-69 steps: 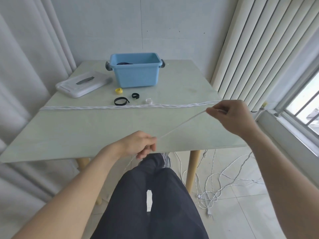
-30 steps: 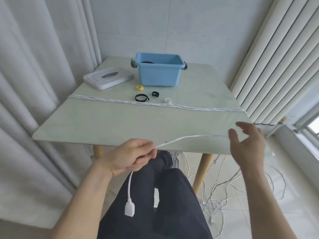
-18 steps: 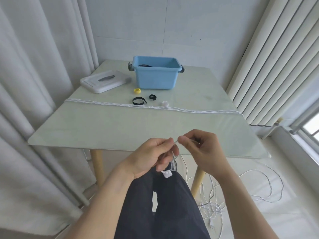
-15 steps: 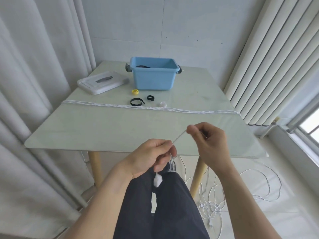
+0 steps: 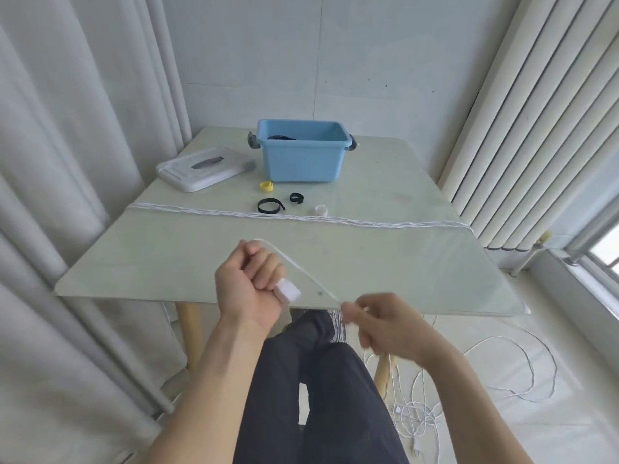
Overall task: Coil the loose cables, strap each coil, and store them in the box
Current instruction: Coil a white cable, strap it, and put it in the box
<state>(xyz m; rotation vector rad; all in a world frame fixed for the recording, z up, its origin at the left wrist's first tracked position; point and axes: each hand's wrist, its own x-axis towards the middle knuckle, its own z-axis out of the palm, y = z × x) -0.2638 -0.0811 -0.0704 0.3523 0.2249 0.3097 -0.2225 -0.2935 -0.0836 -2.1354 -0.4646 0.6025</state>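
Left hand [image 5: 249,286] has turned fist-up at the counter's [image 5: 140,262] near edge, gripping the white cable [image 5: 301,267]; right hand [image 5: 385,321], blurred, pinches it: first loop forming.

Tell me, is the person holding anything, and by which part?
A thin white cable. The left hand grips it near its white plug; the right hand pinches it further along, though that grip is blurred.

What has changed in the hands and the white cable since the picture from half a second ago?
The left hand rose and turned into a fist around the cable, its white plug now sticking out beside the fist. The right hand dropped lower, still pinching the cable. The blue box, lid and straps stayed put.
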